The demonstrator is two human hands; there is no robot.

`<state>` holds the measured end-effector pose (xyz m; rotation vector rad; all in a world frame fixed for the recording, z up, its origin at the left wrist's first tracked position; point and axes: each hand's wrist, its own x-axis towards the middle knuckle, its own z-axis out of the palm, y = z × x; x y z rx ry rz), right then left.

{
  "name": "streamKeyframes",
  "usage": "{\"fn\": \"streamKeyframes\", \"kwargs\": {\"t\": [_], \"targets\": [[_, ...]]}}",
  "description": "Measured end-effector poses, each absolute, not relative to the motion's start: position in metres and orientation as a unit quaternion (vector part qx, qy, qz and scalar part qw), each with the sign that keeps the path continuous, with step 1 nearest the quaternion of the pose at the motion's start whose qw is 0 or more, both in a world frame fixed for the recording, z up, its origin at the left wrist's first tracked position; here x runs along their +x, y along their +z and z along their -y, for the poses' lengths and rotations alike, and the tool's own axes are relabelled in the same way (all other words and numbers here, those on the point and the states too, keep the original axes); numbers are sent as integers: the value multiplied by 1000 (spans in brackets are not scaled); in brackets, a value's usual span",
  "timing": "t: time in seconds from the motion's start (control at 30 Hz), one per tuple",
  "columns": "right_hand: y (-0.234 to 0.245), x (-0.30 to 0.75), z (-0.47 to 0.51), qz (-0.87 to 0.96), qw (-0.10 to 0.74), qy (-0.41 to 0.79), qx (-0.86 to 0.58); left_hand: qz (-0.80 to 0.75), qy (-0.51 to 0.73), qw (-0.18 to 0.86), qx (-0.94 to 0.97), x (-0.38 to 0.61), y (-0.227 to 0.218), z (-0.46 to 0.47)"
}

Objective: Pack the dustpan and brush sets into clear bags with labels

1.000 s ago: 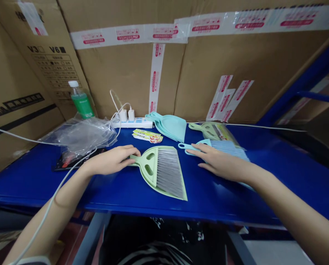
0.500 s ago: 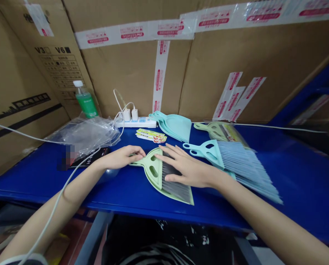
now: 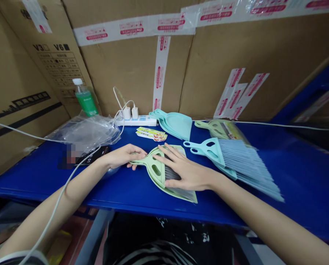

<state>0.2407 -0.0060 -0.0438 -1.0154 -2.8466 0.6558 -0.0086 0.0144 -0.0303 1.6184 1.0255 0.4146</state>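
Note:
A light green hand brush [image 3: 159, 172] with grey bristles lies in a matching green dustpan [image 3: 181, 194] on the blue shelf [image 3: 37, 176]. My left hand [image 3: 123, 156] pinches the set's thin handle at the left. Fingers spread, my right hand [image 3: 185, 170] lies flat on the brush's bristles. Right of it a light blue brush [image 3: 230, 158] rests on its dustpan, untouched.
Stacked teal dustpans [image 3: 175, 124], a bagged green brush set [image 3: 222, 129], small printed cards [image 3: 152, 134] and a power strip [image 3: 138, 120] with chargers sit at the back. Clear plastic bags [image 3: 84, 132], a phone [image 3: 91, 156] and a green bottle [image 3: 84, 98] lie left. Cardboard boxes [image 3: 222, 55] wall the rear.
My right hand left the blue brush and moved left onto the green brush's bristles, where it now presses flat. The left hand stayed on the green handle.

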Motion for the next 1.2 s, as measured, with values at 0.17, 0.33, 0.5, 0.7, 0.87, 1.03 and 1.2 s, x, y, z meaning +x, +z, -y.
{"fn": "streamKeyframes", "kwargs": {"t": [0.17,0.33,0.5,0.7,0.87,1.03,1.2], "targets": [[-42,240,7,921,24,213,-327,-426,180,556,690,-8,-29,-14],[-41,240,6,919,18,213,-331,-421,185,560,690,-7,-28,-14],[-41,241,6,922,12,208,-326,-427,179,556,690,-8,-30,-14],[-40,243,5,924,20,208,-319,-427,179,552,694,-9,-32,-15],[-43,243,4,929,37,202,-307,-425,185,546,698,-9,-34,-16],[-46,242,4,935,32,184,-301,-443,187,525,703,-10,-37,-18],[-47,241,4,936,44,189,-295,-431,167,533,709,-12,-34,-19]]}}
